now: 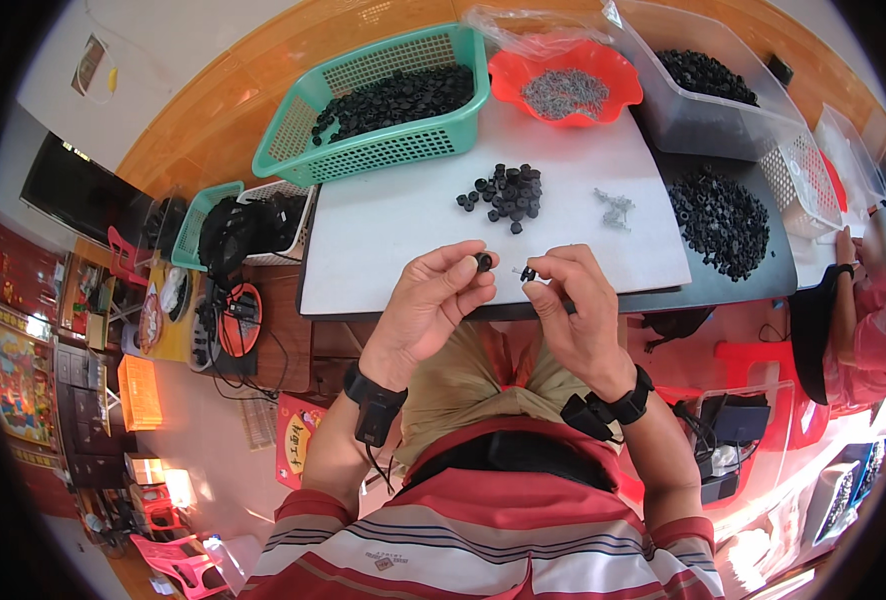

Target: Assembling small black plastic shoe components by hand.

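Observation:
My left hand (428,305) pinches a small round black plastic part (483,262) between thumb and fingertips, its hollow face partly showing. Close by on the right, my right hand (581,305) grips a tiny black piece (529,273) with a thin silvery pin pointing toward the left hand. A short gap separates the two parts. Both hands are held over the front edge of the white work board (393,260). Beyond them lie a loose pile of black round parts (511,192) and, to its right, a small heap of silvery screw-like pieces (615,210).
A green basket (363,152) of black parts stands at the back left, beside a red bowl (508,75) of silvery pieces. Back right are a clear bin (693,130) and a heap of black pieces (720,222). Another person's arm (843,310) is at far right.

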`<state>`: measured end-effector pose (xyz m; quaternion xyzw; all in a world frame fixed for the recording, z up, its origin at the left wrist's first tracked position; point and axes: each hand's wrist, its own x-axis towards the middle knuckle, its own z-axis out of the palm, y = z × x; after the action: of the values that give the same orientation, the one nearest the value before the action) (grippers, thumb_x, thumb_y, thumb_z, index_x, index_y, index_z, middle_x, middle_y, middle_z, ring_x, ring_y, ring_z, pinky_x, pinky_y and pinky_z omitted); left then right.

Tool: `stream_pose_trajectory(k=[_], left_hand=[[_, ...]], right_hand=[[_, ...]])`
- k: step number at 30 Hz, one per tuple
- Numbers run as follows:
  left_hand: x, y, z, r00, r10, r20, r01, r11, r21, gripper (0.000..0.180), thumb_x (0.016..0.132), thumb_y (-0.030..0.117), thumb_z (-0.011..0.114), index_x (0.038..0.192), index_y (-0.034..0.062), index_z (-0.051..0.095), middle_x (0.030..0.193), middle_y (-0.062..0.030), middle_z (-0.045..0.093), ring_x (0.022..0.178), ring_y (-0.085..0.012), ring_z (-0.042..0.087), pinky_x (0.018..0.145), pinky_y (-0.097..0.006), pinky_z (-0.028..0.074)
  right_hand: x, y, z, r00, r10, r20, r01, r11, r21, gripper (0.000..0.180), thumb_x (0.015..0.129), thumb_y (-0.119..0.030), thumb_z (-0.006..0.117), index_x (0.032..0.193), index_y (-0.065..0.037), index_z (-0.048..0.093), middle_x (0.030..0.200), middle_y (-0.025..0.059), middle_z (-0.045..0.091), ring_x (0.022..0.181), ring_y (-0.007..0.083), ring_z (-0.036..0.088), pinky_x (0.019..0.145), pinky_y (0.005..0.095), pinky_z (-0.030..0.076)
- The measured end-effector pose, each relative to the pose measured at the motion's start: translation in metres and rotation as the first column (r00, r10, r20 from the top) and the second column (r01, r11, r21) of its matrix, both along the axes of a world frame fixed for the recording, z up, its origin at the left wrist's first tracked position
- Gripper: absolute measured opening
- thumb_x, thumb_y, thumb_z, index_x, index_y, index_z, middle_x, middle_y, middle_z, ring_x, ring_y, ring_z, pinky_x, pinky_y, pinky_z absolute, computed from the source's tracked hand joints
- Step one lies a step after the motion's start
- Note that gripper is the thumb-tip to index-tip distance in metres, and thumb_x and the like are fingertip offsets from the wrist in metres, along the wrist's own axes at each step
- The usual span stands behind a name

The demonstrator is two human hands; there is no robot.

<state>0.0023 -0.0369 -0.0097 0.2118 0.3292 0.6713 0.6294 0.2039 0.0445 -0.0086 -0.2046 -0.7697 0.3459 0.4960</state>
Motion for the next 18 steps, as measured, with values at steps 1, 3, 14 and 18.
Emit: stream_pose_trajectory(k=[1, 3, 14, 18], left_hand=[[0.001, 0.0, 0.0, 1.0, -0.007, 0.01, 0.007, 1.0, 0.004, 0.029, 0.1, 0.006, 0.065, 0.128, -0.0012, 0.065, 0.119, -0.018, 0.071, 0.098, -0.0188, 0.074, 0.09, -0.032, 0.064], [0.004, -0.001, 0.0, 1.0, -0.003, 0.004, 0.003, 1.0, -0.01, 0.027, 0.1, 0.006, 0.065, 0.127, -0.0007, 0.065, 0.119, -0.0181, 0.071, 0.098, -0.0193, 0.074, 0.09, -0.032, 0.064], [0.01, -0.001, -0.004, 1.0, -0.025, -0.011, 0.025, 1.0, -0.009, 0.027, 0.1, 0.006, 0.065, 0.127, 0.0004, 0.066, 0.115, -0.0145, 0.072, 0.098, -0.0182, 0.074, 0.09, -0.032, 0.064], [0.011, -0.002, -0.005, 0.999, -0.042, -0.021, 0.042, 0.999, -0.01, 0.026, 0.1, 0.006, 0.066, 0.125, 0.0007, 0.067, 0.114, -0.0129, 0.073, 0.097, -0.0179, 0.073, 0.09, -0.033, 0.064]], right_hand=[[-0.001, 0.0, 0.0, 1.0, 0.007, 0.005, -0.007, 1.0, 0.002, 0.023, 0.092, -0.005, 0.074, 0.114, -0.004, 0.066, 0.105, 0.0112, 0.063, 0.063, 0.0187, 0.062, 0.057, 0.0319, 0.051], [-0.001, 0.0, -0.001, 1.0, 0.012, 0.011, -0.012, 1.0, 0.002, 0.023, 0.092, -0.006, 0.074, 0.114, -0.004, 0.066, 0.106, 0.0112, 0.063, 0.063, 0.0193, 0.063, 0.057, 0.0323, 0.051], [-0.005, -0.002, -0.003, 0.997, 0.038, 0.065, -0.038, 0.999, -0.005, 0.023, 0.093, -0.009, 0.073, 0.114, -0.007, 0.064, 0.106, 0.0123, 0.063, 0.07, 0.032, 0.067, 0.059, 0.0386, 0.055], [-0.005, -0.002, -0.001, 0.996, 0.032, 0.087, -0.032, 0.999, -0.004, 0.023, 0.093, -0.01, 0.073, 0.114, -0.007, 0.064, 0.105, 0.0116, 0.063, 0.071, 0.0324, 0.067, 0.059, 0.0393, 0.056]])
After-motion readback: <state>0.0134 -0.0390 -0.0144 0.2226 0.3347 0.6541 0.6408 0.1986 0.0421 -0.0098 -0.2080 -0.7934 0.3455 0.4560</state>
